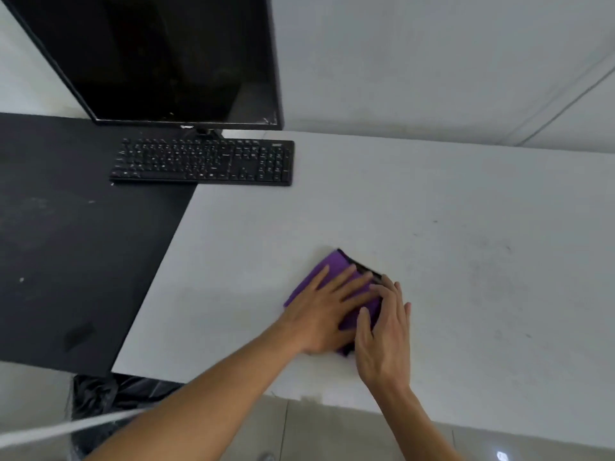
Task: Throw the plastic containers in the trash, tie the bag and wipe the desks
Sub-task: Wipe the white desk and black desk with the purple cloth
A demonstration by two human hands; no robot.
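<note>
The white worktop [466, 211] lies under both grips, with faint dark smudges to their right. Beyond them to the left stand a dark monitor [166, 54], its top cut off, and a black keyboard [203, 163]. A black trash bag [106, 394] sits near-left, partly hidden. The left grip [324, 314] and right grip [386, 334] press flat, fingers straight, on a mostly covered purple cloth [332, 266].

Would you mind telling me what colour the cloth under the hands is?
The cloth is purple with a dark edge, shown in the head view.
</note>
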